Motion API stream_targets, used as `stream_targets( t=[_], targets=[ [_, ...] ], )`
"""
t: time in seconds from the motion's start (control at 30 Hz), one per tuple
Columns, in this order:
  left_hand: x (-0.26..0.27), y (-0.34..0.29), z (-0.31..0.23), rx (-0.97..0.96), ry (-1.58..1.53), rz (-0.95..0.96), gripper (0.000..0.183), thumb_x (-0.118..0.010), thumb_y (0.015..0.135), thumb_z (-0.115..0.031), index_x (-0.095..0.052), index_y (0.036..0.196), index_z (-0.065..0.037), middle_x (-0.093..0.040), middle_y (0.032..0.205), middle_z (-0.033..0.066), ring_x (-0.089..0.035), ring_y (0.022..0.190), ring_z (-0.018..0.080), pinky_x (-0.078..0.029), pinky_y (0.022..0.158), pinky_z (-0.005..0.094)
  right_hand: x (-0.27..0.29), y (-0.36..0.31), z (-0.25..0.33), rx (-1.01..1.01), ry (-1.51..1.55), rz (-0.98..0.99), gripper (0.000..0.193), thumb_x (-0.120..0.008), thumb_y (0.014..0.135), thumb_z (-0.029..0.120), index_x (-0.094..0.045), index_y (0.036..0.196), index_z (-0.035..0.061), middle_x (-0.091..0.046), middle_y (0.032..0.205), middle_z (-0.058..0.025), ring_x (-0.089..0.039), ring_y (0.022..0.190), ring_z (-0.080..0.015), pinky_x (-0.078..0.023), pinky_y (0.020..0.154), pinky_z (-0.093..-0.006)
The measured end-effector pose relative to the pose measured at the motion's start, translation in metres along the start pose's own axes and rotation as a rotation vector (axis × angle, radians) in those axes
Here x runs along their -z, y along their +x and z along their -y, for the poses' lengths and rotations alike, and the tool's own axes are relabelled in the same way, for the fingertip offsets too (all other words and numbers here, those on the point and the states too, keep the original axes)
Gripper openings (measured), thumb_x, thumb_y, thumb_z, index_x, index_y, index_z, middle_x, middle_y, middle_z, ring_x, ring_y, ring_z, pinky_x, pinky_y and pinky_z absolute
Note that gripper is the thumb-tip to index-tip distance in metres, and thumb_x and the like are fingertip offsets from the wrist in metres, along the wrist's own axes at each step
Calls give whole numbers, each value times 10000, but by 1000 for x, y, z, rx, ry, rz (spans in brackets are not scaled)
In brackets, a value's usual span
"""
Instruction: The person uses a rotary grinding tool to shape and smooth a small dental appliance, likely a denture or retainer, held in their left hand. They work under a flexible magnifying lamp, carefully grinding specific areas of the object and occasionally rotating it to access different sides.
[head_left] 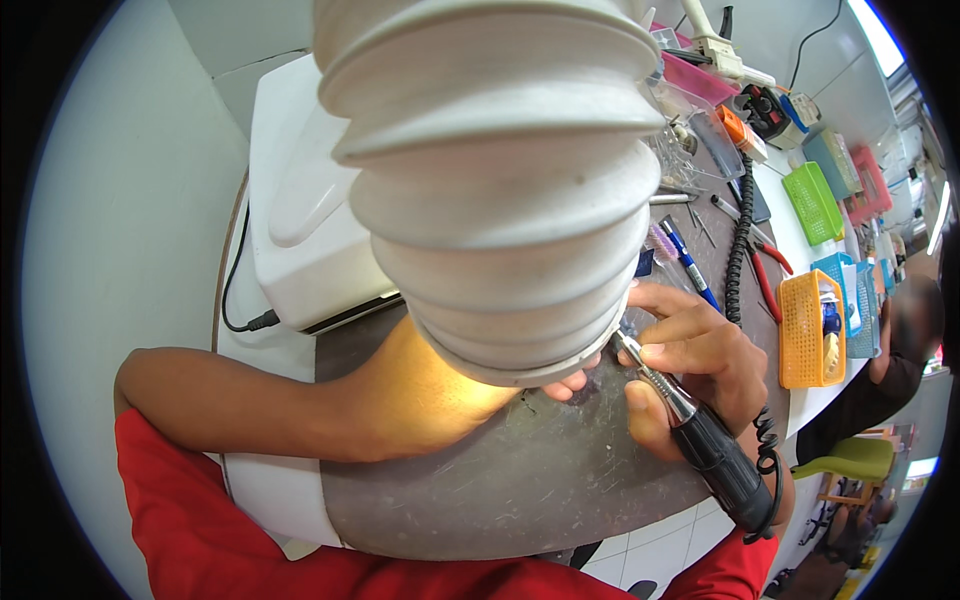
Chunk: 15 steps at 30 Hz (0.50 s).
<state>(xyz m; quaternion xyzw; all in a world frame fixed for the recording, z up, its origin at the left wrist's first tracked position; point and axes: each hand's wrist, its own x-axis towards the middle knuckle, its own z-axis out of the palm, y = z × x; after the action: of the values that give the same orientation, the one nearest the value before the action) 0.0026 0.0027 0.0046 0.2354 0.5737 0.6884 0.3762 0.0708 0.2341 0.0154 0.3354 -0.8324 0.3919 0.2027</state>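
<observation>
A wide white ribbed hose (510,190) hangs across the middle of the view and covers most of my left hand (567,386). Only its curled fingertips show below the hose rim; whatever they hold is hidden. Warm light falls on my left wrist. My right hand (705,350) is closed around a rotary handpiece (715,460) with a black body and a metal front. The handpiece's tip points up and left, toward the hose rim beside my left fingertips. A coiled black cord (768,445) runs along the handpiece's rear end.
At the left stands a white machine (320,210) with a black cable. Beyond my right hand lie a blue pen (690,265), red-handled pliers (766,280) and small metal tools. Orange (797,335) and green baskets (812,203) line the right side. Another person (880,370) is farther right.
</observation>
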Motion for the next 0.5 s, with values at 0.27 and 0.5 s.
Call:
stream_targets(
  t=[0.27, 0.5],
  targets=[
    [0, 9, 3, 3, -10, 9, 416, -626, 999, -145, -487, 1346, 38, -657, 1038, 103, -655, 923, 162, -573, 842, 304, 5, -3, -3, -52, -10, 14, 262, -698, 834, 30, -545, 1038, -31, -639, 834, -156, -705, 922, -370, -550, 905, -485],
    [2, 10, 3, -2, -22, 14, 427, -629, 999, -160, -487, 1351, 35, -657, 1031, 100, -656, 914, 161, -575, 842, 306, 4, -2, -3, -48, -18, 16, 263, -701, 841, 44, -544, 1039, -27, -637, 829, -152, -705, 928, -372, -550, 905, -489]
  ],
)
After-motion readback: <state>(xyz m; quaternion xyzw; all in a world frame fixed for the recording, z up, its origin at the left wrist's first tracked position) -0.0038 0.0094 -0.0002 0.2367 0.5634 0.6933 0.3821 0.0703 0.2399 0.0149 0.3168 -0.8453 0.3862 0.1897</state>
